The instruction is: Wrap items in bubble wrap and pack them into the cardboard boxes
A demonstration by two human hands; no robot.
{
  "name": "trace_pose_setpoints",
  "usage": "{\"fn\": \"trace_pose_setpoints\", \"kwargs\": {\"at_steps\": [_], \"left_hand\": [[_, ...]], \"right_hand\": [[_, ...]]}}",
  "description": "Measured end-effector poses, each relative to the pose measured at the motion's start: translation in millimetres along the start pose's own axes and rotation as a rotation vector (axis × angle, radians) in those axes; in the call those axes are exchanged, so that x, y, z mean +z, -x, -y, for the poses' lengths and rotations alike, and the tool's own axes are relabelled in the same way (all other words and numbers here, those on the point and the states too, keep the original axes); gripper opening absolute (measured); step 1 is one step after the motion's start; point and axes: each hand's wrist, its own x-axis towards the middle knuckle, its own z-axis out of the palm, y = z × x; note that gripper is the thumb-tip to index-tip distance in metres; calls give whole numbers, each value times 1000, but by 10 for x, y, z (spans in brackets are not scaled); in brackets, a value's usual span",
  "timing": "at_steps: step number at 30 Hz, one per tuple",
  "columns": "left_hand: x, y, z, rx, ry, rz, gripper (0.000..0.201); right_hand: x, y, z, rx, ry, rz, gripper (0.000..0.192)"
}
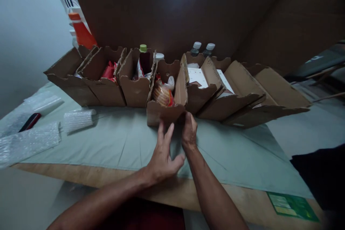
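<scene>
A row of open brown cardboard boxes stands on a pale green cloth (118, 140). The middle box (161, 112) holds a wrapped orange packet (162, 96) and a white bag. My right hand (189, 129) touches the front wall of this box at its lower right corner, fingers curled against the cardboard. My left hand (163, 156) hovers just in front of the box with fingers spread, holding nothing. The box to the left (134, 90) holds a dark bottle with a green cap (143, 48).
Rolls and sheets of bubble wrap (78, 119) lie at the left with a dark red-edged tool (30, 122). Boxes with white sheets (198, 76) stand to the right. A large cardboard sheet (188, 7) rises behind. A green card (292, 206) lies on the front edge.
</scene>
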Motion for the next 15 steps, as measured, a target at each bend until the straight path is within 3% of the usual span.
{"fn": "trace_pose_setpoints", "kwargs": {"at_steps": [5, 8, 11, 15], "left_hand": [[-8, -784, 142, -43, 59, 5, 98], [-71, -968, 157, -70, 62, -22, 96], [-202, -793, 149, -85, 71, 4, 91], [-474, -120, 144, -92, 32, -10, 72]], "right_hand": [[-10, -39, -109, 82, -15, -91, 66], [-26, -44, -82, 80, -11, -107, 59], [-50, -23, 40, 43, -3, -108, 47], [15, 9, 465, -55, 4, -3, 30]]}}
